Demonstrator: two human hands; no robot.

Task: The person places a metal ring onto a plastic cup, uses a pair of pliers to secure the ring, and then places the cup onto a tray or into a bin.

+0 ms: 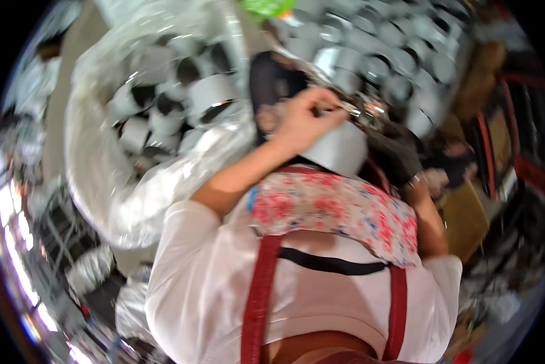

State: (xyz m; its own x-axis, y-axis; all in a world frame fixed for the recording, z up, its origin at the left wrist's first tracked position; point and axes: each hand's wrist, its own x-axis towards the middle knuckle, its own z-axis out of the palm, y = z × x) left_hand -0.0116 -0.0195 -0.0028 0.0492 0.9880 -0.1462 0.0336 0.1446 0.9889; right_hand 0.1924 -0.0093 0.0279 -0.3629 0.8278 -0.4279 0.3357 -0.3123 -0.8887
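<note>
My left hand (309, 120) is bare, its thumb and forefinger pinched together at the upper edge of a white cylindrical piece (339, 150). Whatever lies between those fingertips is too blurred to name. On my right hand (396, 151) is a dark glove; it sits along the right side of the same piece, and its fingers are smeared by motion. Shiny metal (369, 112) glints just beyond the glove, its shape unclear. The white piece lies close in front of my body, above a floral cloth (339, 209) across my chest.
At the left, a large clear plastic bag (93, 176) stands open with several white cylindrical pieces (208, 97) inside. More grey-white cylinders (400, 88) fill the far right. Brown cardboard (463, 218) lies beside my right arm, and a bright green item (269, 7) shows at the far edge.
</note>
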